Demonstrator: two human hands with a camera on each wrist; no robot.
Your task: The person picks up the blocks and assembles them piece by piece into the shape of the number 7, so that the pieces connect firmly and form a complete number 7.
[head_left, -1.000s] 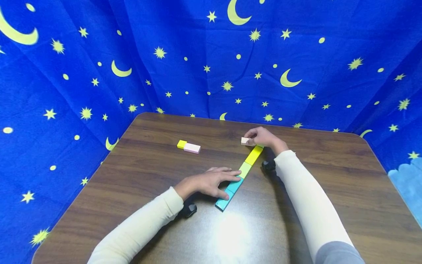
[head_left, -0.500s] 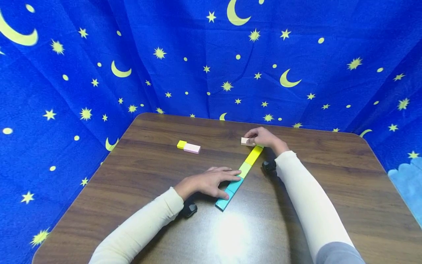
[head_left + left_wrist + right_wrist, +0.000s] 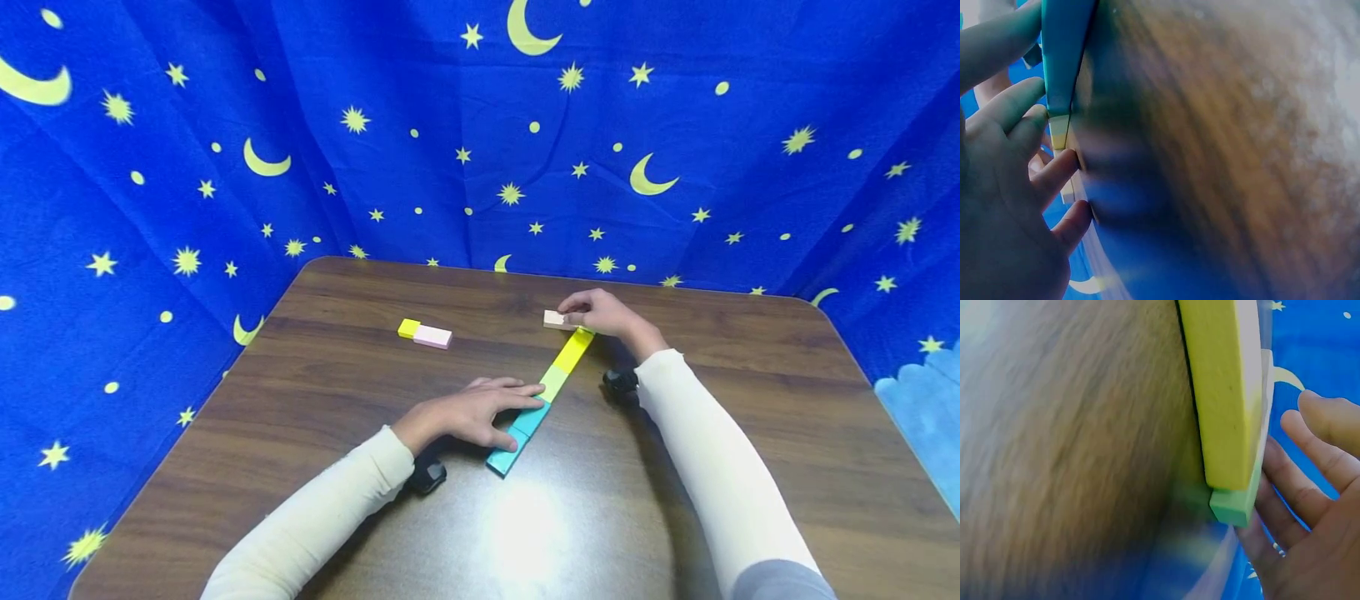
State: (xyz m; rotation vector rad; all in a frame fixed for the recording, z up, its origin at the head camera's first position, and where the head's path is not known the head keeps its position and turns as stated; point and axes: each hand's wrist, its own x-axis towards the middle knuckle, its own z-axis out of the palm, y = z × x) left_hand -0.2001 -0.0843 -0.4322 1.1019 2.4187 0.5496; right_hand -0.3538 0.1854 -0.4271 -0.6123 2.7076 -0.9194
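A slanting row of flat blocks lies on the table: teal blocks (image 3: 533,417) at the near end, a pale green block (image 3: 553,384), then a yellow block (image 3: 572,353). My left hand (image 3: 474,413) rests along the row, thumb on the teal end and fingertips by the pale green block. Its fingers are fairly straight. At the far end a white block (image 3: 553,319) points leftward, partly covered by my right hand (image 3: 609,315). In the right wrist view a green block (image 3: 1233,505) sits past the yellow one. There the right fingers touch the far edge, while the thumb stands off it.
Farther left, a small yellow block (image 3: 408,327) and a pink block (image 3: 432,337) lie end to end. Dark wrist devices sit under both cuffs. A blue curtain (image 3: 420,167) with moons and stars hangs behind the brown wooden table (image 3: 360,375).
The head view has shifted a little. My right hand has drawn slightly rightward relative to the white block. My left hand and the row look unmoved.
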